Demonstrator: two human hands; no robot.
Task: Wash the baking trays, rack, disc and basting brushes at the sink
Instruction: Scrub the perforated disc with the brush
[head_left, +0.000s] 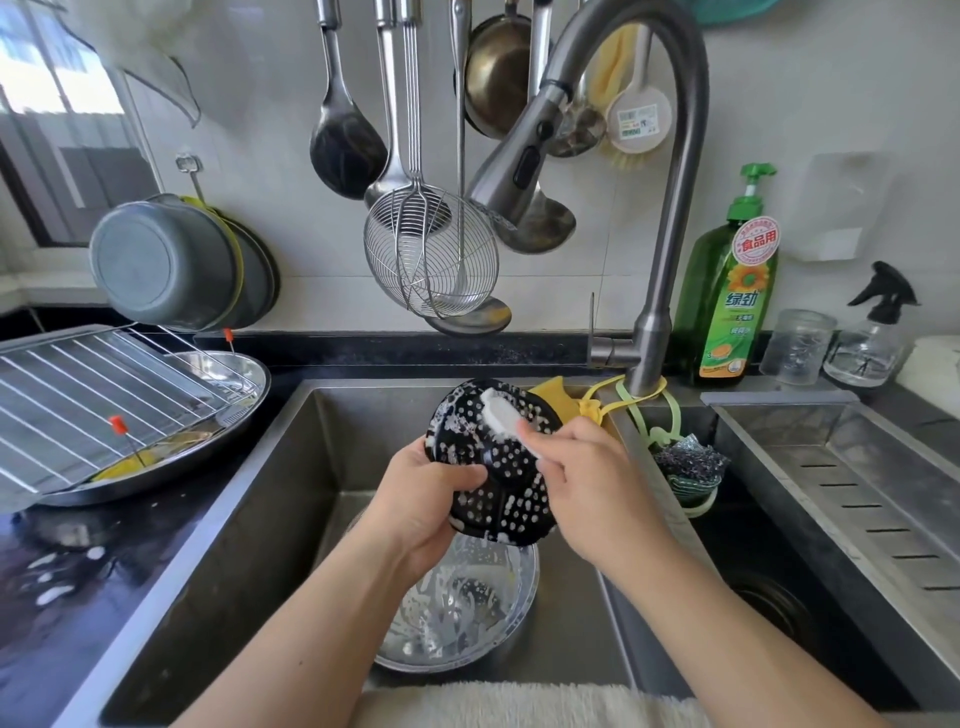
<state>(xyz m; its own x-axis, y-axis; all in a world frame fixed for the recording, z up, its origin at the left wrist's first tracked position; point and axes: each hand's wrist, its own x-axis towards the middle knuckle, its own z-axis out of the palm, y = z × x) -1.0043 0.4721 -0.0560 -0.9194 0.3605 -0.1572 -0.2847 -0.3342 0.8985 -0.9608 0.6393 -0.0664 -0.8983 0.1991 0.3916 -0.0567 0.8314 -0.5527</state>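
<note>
Over the sink (291, 467), soapy black perforated disc (498, 478), left hand (415, 499) gripping it, right hand (587, 483) pinching white sponge (501, 415)

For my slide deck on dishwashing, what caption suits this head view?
Left hand grips the soapy perforated black disc over the sink while the right hand scrubs it with a white sponge.

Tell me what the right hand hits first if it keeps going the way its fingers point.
The right hand, gripping a white sponge, points up-left straight into the soapy perforated black disc; the sponge already touches it.
</note>
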